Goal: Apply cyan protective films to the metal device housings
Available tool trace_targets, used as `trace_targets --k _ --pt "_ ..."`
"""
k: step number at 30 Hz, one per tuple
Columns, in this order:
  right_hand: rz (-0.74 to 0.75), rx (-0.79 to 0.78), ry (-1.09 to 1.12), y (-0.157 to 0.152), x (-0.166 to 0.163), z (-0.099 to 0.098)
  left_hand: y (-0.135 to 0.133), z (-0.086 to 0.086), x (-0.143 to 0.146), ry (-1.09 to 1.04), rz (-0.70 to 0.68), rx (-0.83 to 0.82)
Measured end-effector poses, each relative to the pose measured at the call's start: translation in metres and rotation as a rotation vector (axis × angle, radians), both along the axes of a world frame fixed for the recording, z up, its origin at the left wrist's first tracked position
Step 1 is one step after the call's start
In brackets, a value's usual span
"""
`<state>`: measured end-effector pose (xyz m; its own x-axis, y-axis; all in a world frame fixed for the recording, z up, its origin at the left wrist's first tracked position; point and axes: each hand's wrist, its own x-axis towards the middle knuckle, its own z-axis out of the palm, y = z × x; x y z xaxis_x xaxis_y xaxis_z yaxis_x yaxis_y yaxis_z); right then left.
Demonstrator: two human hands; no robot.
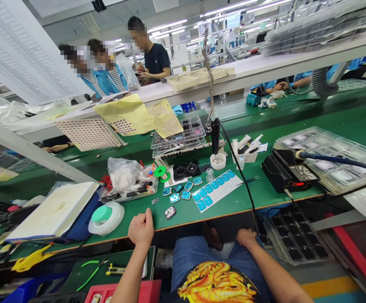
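Note:
My left hand (141, 228) is closed in a fist at the front edge of the green bench (157, 221), with no object showing in it. Lower and to the right, my right hand (246, 238) rests over my knee, its fingers partly hidden and no object visible. The thing nearest the left fist is a small watch-like device (170, 212) lying on the bench. Behind it lie several similar pieces with blue faces (186, 195). Beside them is a white sheet (222, 193) bearing rows of blue stickers (214, 184). Tweezers (250, 180) lie right of the sheet.
A black electric screwdriver (215, 136) hangs above a white dish (218, 166). A soldering station (288, 170) and stacked clear trays (331, 155) stand right. Left are a green-capped white container (106, 218) and a solder spool (160, 172). Other people (154, 59) are beyond the shelf.

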<state>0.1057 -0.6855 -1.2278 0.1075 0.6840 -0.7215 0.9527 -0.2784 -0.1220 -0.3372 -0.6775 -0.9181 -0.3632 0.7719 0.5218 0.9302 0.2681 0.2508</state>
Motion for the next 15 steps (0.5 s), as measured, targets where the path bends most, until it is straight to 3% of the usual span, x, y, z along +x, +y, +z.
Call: trace_targets --k 15 --pt "-0.012 0.011 0.003 -0.0008 0.0000 -0.0040 0.0005 -0.0022 -0.0019 0.018 -0.002 -0.007"
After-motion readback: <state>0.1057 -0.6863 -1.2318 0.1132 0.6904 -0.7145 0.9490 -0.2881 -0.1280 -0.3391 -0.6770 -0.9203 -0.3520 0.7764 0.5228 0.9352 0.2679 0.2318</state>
